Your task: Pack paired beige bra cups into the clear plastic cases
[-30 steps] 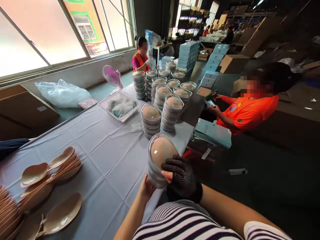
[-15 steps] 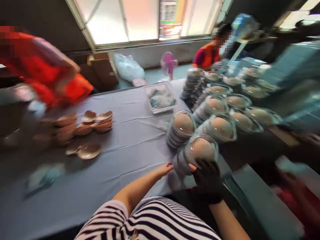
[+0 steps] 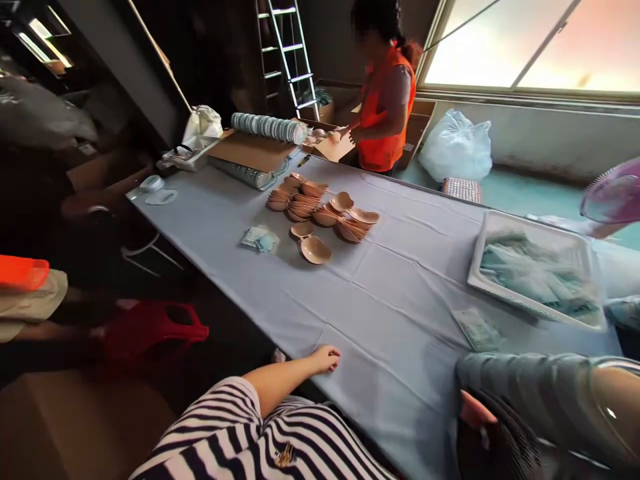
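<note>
Nearest the camera, a striped sleeve leads to the bare left hand (image 3: pixel 326 359), which rests with fingers loosely curled on the near edge of the tabletop (image 3: pixel 400 307), holding nothing. At the near right, the right hand (image 3: pixel 493 437), in a dark knitted glove, is closed around the side of a stack of clear lidded bowls (image 3: pixel 550 400) lying tilted at the near right corner of the tabletop. The tabletop is covered with a pale blue-grey creased cloth. Just beyond the stack lies a small flat packet (image 3: pixel 477 328), and behind it a white tray (image 3: pixel 537 267) of pale bagged items; any print on them is too small to read. Near the middle of the tabletop sits a cluster of tan spoons (image 3: pixel 320 213), with small packets (image 3: pixel 260 239) to their left. At the far end a person in an orange vest (image 3: pixel 385 107) handles a row of stacked lids (image 3: pixel 267 127) on cardboard. Behind stand a ladder (image 3: pixel 290 53), a white plastic bag (image 3: pixel 455 147) on the floor, and bright windows (image 3: pixel 525 47) at far right.
</note>
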The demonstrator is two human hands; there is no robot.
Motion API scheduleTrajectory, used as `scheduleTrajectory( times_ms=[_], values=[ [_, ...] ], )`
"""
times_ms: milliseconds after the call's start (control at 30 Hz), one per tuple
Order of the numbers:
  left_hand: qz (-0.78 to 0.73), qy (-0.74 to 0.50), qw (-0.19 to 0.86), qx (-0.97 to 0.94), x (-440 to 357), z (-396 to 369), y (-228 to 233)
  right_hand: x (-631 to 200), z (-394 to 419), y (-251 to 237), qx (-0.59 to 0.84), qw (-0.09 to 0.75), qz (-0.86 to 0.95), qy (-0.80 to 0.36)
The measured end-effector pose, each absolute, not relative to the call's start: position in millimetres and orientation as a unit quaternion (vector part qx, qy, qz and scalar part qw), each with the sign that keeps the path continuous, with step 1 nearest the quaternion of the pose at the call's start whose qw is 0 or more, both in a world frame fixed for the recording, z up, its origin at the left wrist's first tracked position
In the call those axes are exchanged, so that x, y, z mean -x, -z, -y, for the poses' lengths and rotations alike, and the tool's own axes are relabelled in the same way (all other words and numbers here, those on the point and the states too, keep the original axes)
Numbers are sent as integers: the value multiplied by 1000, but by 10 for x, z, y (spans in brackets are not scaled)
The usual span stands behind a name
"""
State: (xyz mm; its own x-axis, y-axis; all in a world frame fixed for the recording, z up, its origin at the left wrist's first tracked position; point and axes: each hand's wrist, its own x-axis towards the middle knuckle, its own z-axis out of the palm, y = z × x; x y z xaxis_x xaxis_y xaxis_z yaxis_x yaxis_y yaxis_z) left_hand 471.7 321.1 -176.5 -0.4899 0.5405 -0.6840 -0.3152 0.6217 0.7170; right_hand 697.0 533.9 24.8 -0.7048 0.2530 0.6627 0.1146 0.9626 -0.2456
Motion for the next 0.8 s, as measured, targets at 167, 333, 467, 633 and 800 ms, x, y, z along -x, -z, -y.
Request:
scheduleTrajectory(
  times_ms=[167,333,467,633,800],
  values=[
    [-747,-493,444,-44,-4214,-2396,1867,-5612,-4357,3,11,319,935,-155],
    [-755,-514,404,-43,-3620,-1231,1926,-4572,-3156,882,149,23,861,-485],
    [-776,-519,356,-35,-2994,-495,1913,-3729,-2473,1156,256,-102,615,-739],
    [-767,-552,328,-21,-2330,-297,1900,-2734,-2452,1158,309,-49,521,-794],
    [-736,-578,350,-31,-1970,-554,1789,-2062,-2938,1149,274,81,729,-622]
  ],
)
